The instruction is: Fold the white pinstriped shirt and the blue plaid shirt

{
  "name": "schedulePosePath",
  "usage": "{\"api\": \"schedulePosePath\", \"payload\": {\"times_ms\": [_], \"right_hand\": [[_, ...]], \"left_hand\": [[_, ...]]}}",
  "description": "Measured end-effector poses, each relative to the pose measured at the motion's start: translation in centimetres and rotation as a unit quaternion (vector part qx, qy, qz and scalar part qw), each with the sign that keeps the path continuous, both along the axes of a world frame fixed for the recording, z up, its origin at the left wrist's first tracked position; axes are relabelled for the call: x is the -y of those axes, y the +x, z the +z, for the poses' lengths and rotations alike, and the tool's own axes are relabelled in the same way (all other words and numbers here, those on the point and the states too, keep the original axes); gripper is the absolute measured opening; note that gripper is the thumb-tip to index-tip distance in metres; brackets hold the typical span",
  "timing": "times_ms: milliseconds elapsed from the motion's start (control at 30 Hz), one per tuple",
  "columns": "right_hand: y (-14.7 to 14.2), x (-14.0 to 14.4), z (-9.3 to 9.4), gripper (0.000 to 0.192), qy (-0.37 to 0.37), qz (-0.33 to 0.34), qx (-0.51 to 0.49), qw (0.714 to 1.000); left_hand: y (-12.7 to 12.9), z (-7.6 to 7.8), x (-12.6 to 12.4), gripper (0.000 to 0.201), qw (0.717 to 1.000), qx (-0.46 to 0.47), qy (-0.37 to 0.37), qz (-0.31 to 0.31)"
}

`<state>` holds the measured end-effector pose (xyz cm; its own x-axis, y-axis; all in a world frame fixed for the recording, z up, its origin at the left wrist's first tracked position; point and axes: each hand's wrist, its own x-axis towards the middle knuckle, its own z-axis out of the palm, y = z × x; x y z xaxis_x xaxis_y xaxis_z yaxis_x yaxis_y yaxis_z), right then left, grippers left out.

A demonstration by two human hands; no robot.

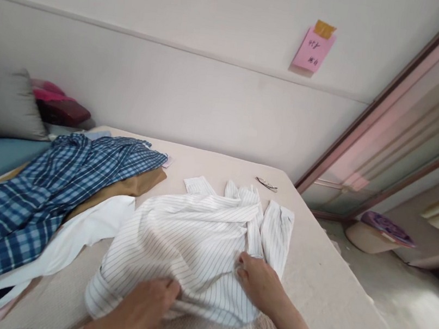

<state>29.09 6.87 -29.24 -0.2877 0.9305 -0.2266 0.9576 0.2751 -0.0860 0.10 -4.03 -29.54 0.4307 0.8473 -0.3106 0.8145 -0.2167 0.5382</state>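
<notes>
A white shirt with thin dark stripes lies rumpled on the beige bed or table top, its sleeves toward the far side. My left hand is at its near edge, thumb and fingers pinched on the cloth; part of the hand is blurred. On the right side of the shirt, my right hand grips a fold of the fabric with curled fingers. One striped sleeve lies just beyond the right hand.
To the left lie a blue plaid garment, a brown cloth and a white garment. Glasses rest near the far right corner. Beyond are a grey cushion, a pink note on the wall and a bin.
</notes>
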Motion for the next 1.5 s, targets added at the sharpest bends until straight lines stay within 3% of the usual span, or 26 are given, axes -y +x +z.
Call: {"api": "schedulePosePath", "payload": {"times_ms": [133, 233, 333, 433, 567, 733, 867, 1033, 1133, 1200, 1233, 1333, 1400, 1500], "right_hand": [[2.5, -1.1, 1.5, 0.016, 0.027, -0.084, -0.060, 0.994], [5.3, -2.1, 2.2, 0.025, 0.051, -0.168, -0.039, 0.984], [7.3, -2.8, 1.9, 0.035, 0.031, -0.223, 0.000, 0.974], [7.4, -3.4, 0.9, 0.045, 0.000, -0.259, -0.012, 0.966], [5.4, -4.2, -0.8, 0.053, -0.009, -0.277, -0.093, 0.956], [3.7, -4.8, -2.0, 0.026, -0.010, -0.263, -0.139, 0.955], [5.2, -4.4, -0.8, 0.009, 0.027, -0.273, -0.175, 0.945], [5.4, -5.0, 3.0, 0.020, 0.165, -0.314, -0.240, 0.904], [1.5, -7.6, 6.1, 0.025, 0.225, -0.278, -0.287, 0.888], [-2.2, -9.4, 8.4, 0.025, 0.231, -0.211, -0.338, 0.888], [-3.9, -10.1, 9.6, 0.025, 0.218, -0.154, -0.385, 0.883], [-7.7, -9.8, 12.1, 0.033, 0.130, 0.047, -0.550, 0.824], [-8.8, -7.7, 12.3, 0.036, 0.104, 0.084, -0.561, 0.817], [-9.0, -3.1, 10.0, 0.020, 0.076, 0.074, -0.493, 0.864]], "left_hand": [[-2.2, 1.1, -1.6, 0.028, 0.993, 0.012, 0.047, 0.103], [-4.2, 1.9, -3.2, 0.024, 0.981, -0.015, 0.072, 0.181], [-5.7, 2.5, -4.1, 0.022, 0.972, -0.027, 0.094, 0.215], [-6.3, 3.0, -4.2, 0.018, 0.974, -0.010, 0.101, 0.203], [-5.8, 3.8, -3.7, 0.007, 0.980, 0.042, 0.102, 0.164], [-5.6, 4.3, -3.0, 0.023, 0.992, 0.058, 0.047, 0.103], [-5.6, 3.6, -2.0, 0.050, 0.998, 0.029, 0.024, 0.053], [-4.0, 2.3, -1.1, 0.057, 0.997, -0.051, 0.056, 0.015], [-3.2, 1.8, -1.4, 0.050, 0.993, -0.088, 0.070, 0.024], [-3.4, 1.6, -1.8, 0.037, 0.992, -0.094, 0.068, 0.041], [-3.6, 1.6, -2.0, 0.032, 0.993, -0.086, 0.066, 0.052], [-4.7, 1.7, -2.6, 0.037, 0.993, -0.034, 0.073, 0.082], [-5.3, 1.9, -2.9, 0.039, 0.993, 0.003, 0.080, 0.089], [-5.8, 2.1, -3.3, 0.037, 0.991, 0.044, 0.079, 0.103]]}}
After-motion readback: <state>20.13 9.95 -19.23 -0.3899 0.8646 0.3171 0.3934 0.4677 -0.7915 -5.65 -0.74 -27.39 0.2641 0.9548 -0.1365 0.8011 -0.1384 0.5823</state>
